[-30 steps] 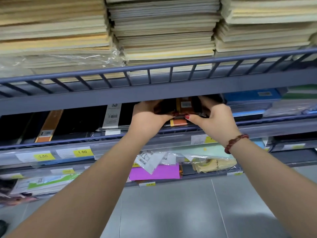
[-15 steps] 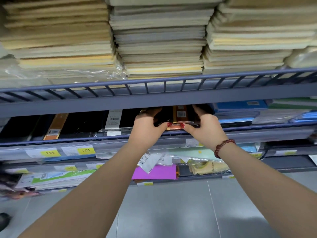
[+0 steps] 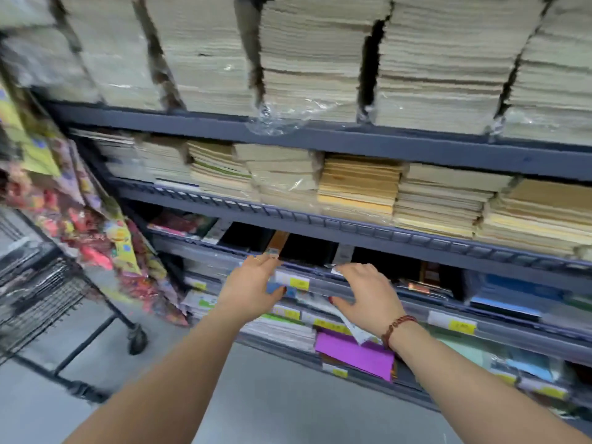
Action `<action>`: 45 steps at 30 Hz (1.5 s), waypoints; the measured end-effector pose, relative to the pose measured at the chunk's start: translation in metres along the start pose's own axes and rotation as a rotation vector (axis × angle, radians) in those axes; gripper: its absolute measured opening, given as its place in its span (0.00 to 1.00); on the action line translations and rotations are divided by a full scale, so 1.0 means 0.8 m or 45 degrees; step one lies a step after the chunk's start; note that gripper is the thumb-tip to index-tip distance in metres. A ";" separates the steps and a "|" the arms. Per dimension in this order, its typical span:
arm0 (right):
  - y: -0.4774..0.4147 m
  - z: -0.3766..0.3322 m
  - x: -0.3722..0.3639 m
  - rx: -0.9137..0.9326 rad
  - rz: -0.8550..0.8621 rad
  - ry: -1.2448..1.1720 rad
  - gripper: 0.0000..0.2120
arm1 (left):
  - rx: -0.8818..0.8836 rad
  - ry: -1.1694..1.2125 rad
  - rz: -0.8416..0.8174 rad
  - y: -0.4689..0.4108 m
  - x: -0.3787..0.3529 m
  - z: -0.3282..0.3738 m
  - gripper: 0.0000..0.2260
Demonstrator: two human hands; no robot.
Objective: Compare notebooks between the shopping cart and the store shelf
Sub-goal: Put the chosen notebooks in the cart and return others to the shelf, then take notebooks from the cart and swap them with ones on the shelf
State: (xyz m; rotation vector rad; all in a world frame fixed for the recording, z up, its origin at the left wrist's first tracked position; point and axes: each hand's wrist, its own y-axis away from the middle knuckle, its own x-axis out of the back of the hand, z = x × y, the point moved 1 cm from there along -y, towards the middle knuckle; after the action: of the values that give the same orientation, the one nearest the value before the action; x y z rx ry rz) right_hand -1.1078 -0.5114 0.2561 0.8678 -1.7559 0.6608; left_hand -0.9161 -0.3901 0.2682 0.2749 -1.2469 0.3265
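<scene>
Nearest the camera, two bare forearms reach up and away toward the store shelf, the right wrist wearing a beaded bracelet (image 3: 398, 328). Both end at the grey front rail (image 3: 413, 305), which carries yellow price tags (image 3: 292, 281). The left hand (image 3: 253, 283) lies against the rail with its fingers straight and loosely spread, holding nothing, its fingertips just reaching the rail's top edge. The right hand (image 3: 365, 293) hovers palm down a little further along the rail to the right, fingers also spread and empty, though blur hides whether it touches the rail. Just behind the rail lie the black notebooks (image 3: 309, 251), flat in a row. One has an orange band (image 3: 278, 242) running back into the shelf, so their long axis appears to point away from the person, with the short front edges facing the rail. The banded one sits directly beyond the left fingertips, making the left hand the nearer one. The next cover to the right, with a white label, lies beyond the right hand. A pick would probably mean reaching over the rail and drawing a notebook forward along that axis. Well left of the rail stands the wire shopping cart (image 3: 41, 283), its contents hidden. Above the rail, further back, rise stacks of pale exercise books (image 3: 358, 187).
</scene>
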 end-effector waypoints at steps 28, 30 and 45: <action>-0.139 -0.797 -0.053 0.959 0.010 0.118 0.27 | 0.717 -0.353 0.513 0.479 0.362 -0.525 0.23; -0.160 -0.822 -0.069 0.976 -0.004 0.119 0.26 | 0.745 -0.346 0.512 0.480 0.364 -0.554 0.22; -0.397 -0.978 -0.164 0.998 -0.150 0.109 0.27 | 0.864 -0.428 0.390 0.391 0.430 -0.784 0.24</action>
State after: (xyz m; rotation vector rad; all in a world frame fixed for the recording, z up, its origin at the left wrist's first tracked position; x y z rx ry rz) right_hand -0.3933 -0.0638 0.3969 1.4247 -1.3423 1.3209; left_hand -0.3899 0.1663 0.4187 0.7443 -1.4808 1.0039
